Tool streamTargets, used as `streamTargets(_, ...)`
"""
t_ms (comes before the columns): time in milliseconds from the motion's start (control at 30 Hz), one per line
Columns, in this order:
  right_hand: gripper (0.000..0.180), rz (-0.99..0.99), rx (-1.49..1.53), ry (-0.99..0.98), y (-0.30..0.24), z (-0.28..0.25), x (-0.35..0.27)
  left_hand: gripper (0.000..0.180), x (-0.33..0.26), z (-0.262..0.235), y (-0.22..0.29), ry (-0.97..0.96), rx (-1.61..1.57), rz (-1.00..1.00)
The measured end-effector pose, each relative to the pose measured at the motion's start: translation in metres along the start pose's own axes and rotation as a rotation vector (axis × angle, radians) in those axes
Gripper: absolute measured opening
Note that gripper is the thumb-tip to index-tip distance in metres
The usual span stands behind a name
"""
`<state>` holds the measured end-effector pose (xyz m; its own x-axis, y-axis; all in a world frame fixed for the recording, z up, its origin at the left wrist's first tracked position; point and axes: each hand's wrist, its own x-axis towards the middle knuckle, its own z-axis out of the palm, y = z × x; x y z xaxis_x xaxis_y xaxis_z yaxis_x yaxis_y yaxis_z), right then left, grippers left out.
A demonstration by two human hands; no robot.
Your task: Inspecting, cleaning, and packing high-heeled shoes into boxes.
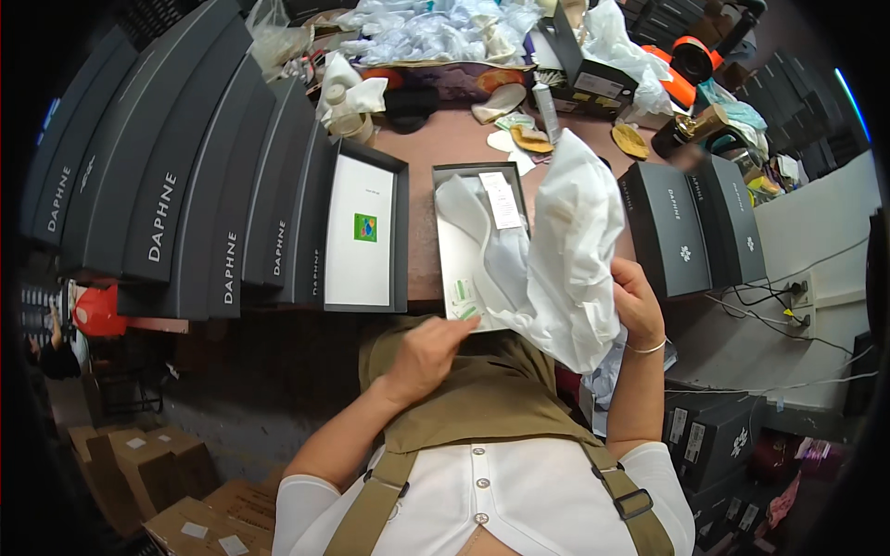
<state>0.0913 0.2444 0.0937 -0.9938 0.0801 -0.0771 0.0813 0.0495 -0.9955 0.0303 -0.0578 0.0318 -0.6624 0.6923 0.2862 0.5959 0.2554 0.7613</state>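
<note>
An open dark shoebox [442,232] with a pale inside lies at the table's front edge before me. White tissue paper [579,250] is bunched up out of its right side and hangs over the near edge. My right hand [638,304] is closed on the right side of this paper. At the box's near left corner is my left hand [428,355], its fingers curled and its fingertip against small green-and-white packets [461,296]; what it pinches, if anything, is hidden. A white printed slip [502,200] rests on the paper in the box.
Left of the box stands a shoebox lid [362,269] with a green sticker, beside a row of upright dark shoeboxes [199,185]. More dark boxes [672,227] stand on the right. A heap of clear plastic wrapping [436,32] lies at the back. Cables [788,301] hang at right.
</note>
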Motion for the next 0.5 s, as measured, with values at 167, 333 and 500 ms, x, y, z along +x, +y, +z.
streamTargets(167, 0.018, -0.238, -0.528, -0.082, -0.029, 0.024, 0.031, 0.046, 0.050, 0.003, -0.036, -0.150, -0.001, -0.129)
streamTargets(333, 0.013, -0.626, -1.277, -0.290, -0.042, 0.054, 0.045, 0.084, 0.069, -0.046, -0.013, 0.126, -1.287, -0.216)
streamTargets(500, 0.023, -0.997, -1.320, 0.099, -0.034, 0.075, 0.077, 0.043, 0.084, -0.041, -0.009, 0.680, -1.655, -0.598)
